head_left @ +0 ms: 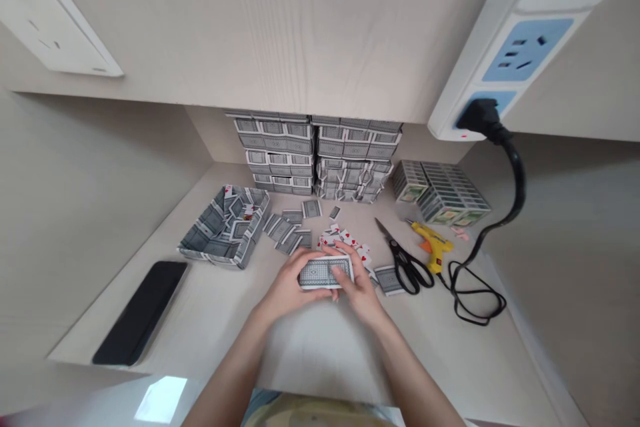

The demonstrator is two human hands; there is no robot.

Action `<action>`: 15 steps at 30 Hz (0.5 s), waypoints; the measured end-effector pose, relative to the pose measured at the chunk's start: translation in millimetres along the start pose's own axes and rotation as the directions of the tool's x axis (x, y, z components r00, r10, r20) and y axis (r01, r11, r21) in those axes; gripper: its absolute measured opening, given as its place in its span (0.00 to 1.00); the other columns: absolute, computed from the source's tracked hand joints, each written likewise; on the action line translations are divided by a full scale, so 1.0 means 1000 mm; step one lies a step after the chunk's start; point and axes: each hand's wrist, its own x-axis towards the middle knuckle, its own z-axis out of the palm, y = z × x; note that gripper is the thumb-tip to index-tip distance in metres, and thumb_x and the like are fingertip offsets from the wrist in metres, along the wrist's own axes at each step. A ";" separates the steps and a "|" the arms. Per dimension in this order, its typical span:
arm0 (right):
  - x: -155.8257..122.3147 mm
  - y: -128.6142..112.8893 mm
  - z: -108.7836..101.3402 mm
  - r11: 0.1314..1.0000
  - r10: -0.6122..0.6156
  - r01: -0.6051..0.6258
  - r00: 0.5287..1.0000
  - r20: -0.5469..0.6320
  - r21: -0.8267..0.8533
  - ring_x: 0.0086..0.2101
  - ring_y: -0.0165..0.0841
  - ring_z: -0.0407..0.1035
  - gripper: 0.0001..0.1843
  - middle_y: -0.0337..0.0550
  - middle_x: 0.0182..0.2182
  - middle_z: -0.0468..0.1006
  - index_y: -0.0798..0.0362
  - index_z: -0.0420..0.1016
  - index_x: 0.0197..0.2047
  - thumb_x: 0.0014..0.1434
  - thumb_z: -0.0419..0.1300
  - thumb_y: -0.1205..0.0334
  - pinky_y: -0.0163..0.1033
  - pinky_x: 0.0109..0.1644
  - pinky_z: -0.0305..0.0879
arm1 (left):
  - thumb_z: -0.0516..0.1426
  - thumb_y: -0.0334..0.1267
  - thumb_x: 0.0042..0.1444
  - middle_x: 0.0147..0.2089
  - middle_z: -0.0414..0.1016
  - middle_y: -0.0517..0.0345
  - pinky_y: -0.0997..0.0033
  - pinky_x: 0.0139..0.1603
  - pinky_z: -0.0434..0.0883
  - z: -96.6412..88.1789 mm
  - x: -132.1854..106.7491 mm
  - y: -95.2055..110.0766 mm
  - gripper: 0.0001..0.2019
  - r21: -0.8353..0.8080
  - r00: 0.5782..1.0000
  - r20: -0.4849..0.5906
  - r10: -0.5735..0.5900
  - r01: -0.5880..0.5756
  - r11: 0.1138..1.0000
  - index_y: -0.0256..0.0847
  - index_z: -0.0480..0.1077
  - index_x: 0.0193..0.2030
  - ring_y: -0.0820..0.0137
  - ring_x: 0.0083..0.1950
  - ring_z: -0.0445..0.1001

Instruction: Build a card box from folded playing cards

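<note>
Both my hands grip one grey-backed playing card piece (318, 273), held level above the front of the table. Whether it is a single card or several together I cannot tell. My left hand (287, 283) wraps its left end, thumb along the near edge. On the right end, my right hand (356, 285) presses with the thumb on top and the fingers behind. Just beyond lie red-suited cards (345, 237), face up and partly hidden by my fingers. Loose grey-backed cards (283, 230) are scattered to the left of them.
A box built of folded cards (243, 259) holds small pieces at left, near a black phone-like slab (143, 313). Stacked card boxes (350, 177) stand behind. On the right are scissors (407, 267), a yellow glue gun (433, 247), its black cord (520, 180) and packaged decks (450, 193).
</note>
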 end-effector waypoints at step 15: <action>0.001 0.035 0.040 0.597 -0.209 0.155 0.977 0.034 -0.787 0.47 0.49 0.58 0.41 0.54 0.48 0.68 0.53 0.54 0.59 0.43 0.64 0.55 0.57 0.50 0.56 | 0.60 0.42 0.45 0.42 0.66 0.55 0.66 0.47 0.65 -0.020 0.003 -0.016 0.23 0.319 0.842 -0.539 0.019 0.184 0.930 0.42 0.62 0.48 0.66 0.46 0.67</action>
